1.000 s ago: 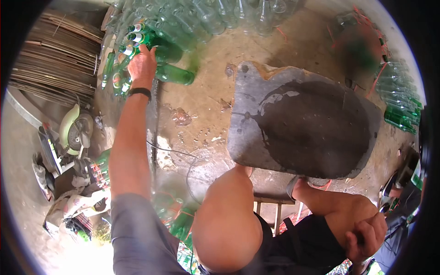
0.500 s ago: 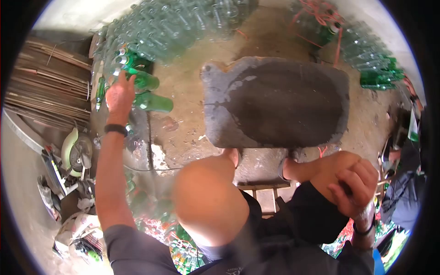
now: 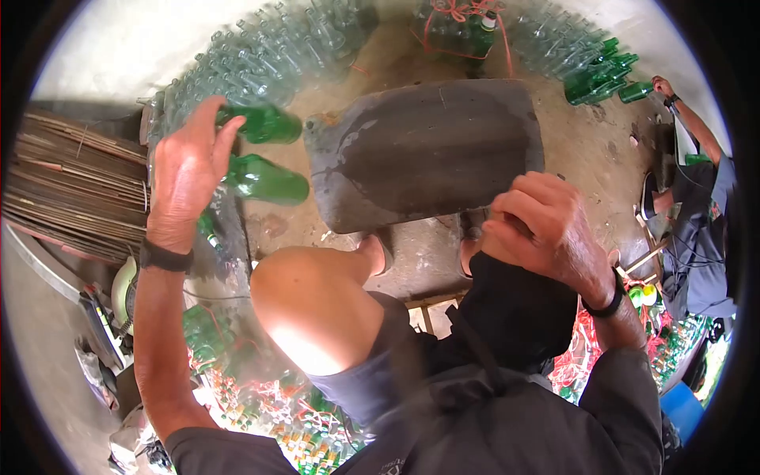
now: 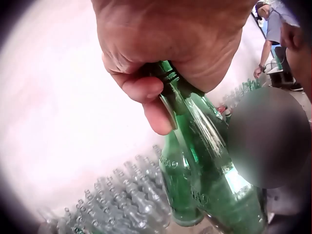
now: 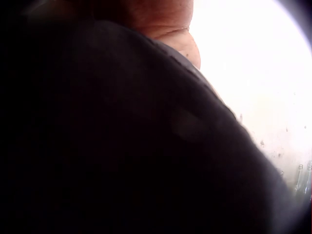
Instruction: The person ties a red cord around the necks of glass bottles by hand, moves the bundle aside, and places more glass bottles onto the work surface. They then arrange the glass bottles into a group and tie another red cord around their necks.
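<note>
Green bottles (image 3: 269,180), a pair, are gripped by their necks in the left hand (image 3: 188,162), clear bottles (image 3: 249,73) massed beyond that grip, the right hand (image 3: 546,229) loosely curled well apart.

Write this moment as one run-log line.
left hand: holds two green bottles by neck end; right hand: idle over dark shorts; dark slab: ahead of feet; another person: far right, holding green bottle

Floor (image 3: 582,146), brown and stained, surrounding a dark slab (image 3: 427,150). Clear bottles (image 3: 261,63) stand closely packed beyond the slab's far left corner; a red-corded bundle (image 3: 459,36) sits past its far edge; pale bottles (image 3: 554,32) and green bottles (image 3: 594,83) occupy the area beyond its far right corner. A person's feet (image 3: 376,255) rest by its near edge.
</note>
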Motion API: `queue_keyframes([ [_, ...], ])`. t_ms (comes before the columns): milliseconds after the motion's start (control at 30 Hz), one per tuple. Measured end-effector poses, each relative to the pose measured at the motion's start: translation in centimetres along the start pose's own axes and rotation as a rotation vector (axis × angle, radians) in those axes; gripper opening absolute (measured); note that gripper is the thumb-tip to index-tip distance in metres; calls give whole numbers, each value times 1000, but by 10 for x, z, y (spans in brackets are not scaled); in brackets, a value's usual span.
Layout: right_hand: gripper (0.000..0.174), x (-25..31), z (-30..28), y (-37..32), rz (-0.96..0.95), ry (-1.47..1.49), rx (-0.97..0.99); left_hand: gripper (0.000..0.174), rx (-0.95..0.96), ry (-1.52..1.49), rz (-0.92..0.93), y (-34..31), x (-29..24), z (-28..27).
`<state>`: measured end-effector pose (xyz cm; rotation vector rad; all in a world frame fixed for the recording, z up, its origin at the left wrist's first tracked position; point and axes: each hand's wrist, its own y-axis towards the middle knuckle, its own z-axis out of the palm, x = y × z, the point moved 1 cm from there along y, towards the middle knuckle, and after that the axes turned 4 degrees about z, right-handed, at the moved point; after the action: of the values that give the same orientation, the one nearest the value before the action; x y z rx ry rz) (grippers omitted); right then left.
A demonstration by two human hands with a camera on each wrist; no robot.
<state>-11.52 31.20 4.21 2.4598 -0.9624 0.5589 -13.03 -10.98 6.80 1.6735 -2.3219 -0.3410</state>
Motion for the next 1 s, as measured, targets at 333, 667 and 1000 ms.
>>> queue_keyframes([
  [333, 39, -44, 0, 36, 245, 385, 68, 31, -62, -114, 360, 69, -98, 37],
  [667, 63, -85, 66, 84, -26, 250, -132, 37, -77, -270, 467, 84, -165, 74],
  [1000, 40, -91, 79, 85, 114, 407, -135, 48, -136, -361, 277, 81, -188, 80],
])
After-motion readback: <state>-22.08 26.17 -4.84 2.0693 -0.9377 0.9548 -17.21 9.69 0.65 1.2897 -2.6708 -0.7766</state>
